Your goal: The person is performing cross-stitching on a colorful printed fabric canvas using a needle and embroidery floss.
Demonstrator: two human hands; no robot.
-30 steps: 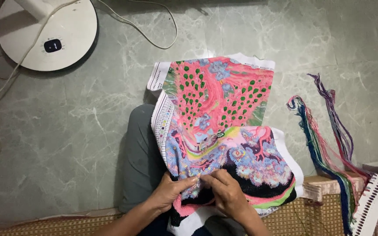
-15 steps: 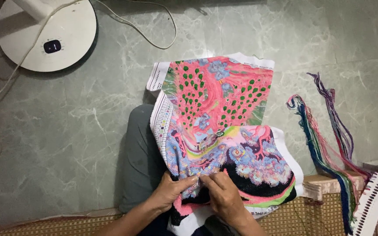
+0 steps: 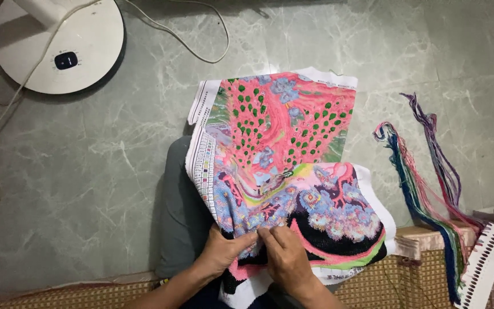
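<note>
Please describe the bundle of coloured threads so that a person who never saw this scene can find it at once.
Start from the large pink embroidered cloth lying over the person's lap. To its right, on the green marble floor, long loose strands hang from a white card: the thread bundle. Unlike the cloth, it is thin, unwoven and mostly blue, green, pink and purple.

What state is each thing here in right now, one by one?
Embroidered cloth: draped over the lap, partly folded, mostly stitched.
Left hand: gripping the cloth's near edge.
Right hand: pinching the cloth beside it.
Thread bundle: loose, spread on the floor.
Fan base: standing on the floor, cord attached.
</note>
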